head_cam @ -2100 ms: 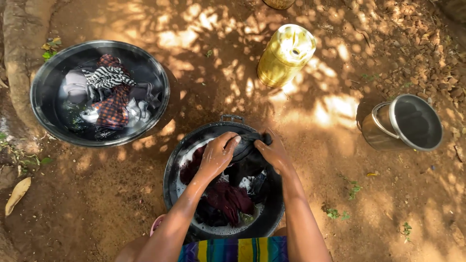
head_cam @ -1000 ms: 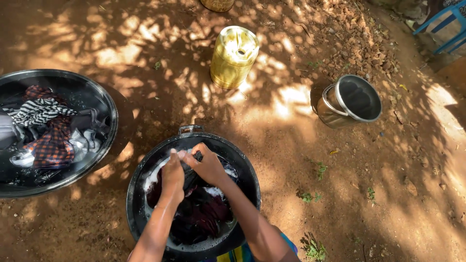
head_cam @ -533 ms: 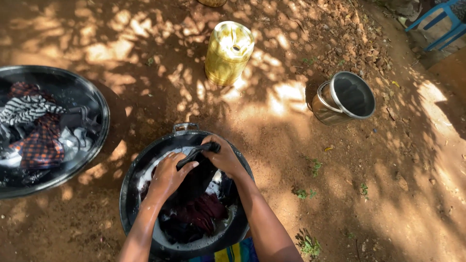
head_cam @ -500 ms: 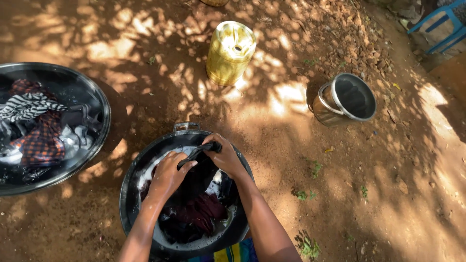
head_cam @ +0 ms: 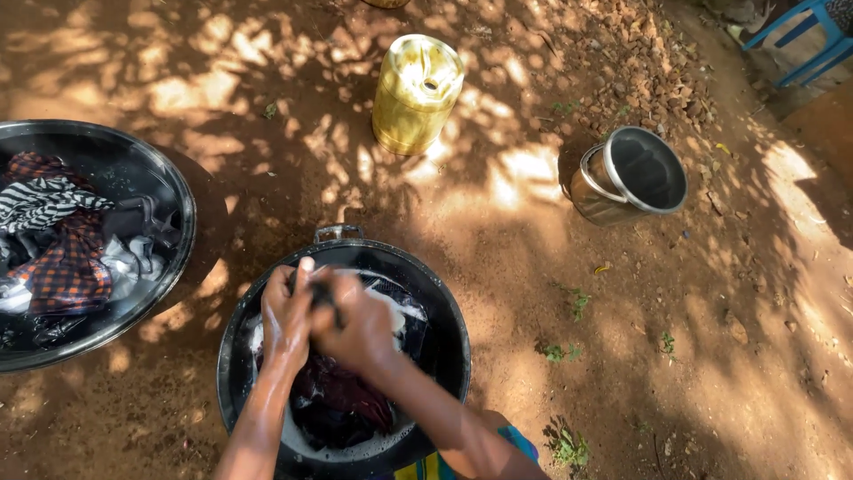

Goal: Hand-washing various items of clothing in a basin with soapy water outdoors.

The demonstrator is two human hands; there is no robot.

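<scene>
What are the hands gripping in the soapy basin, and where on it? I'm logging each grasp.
Both the left hand and right hand clutch a dark wet cloth, bunched between them over the round black basin; which part cannot be told.

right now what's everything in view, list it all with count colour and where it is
wash basin: 1, black, bottom centre, sudsy water inside
dark garment: 1, black, gripped between both hands over the basin
soaking clothes: a few, maroon and dark, in the basin
second basin: 1, dark metal, left edge
laundry pile: several pieces, striped, checked, grey, in the second basin
jerrycan: 1, yellow, top centre on the dirt
metal pot: 1, silver, upper right, tipped on its side
blue frame: 1, top right corner
left hand: 1, wet, on the garment
right hand: 1, wet, on the garment
</scene>
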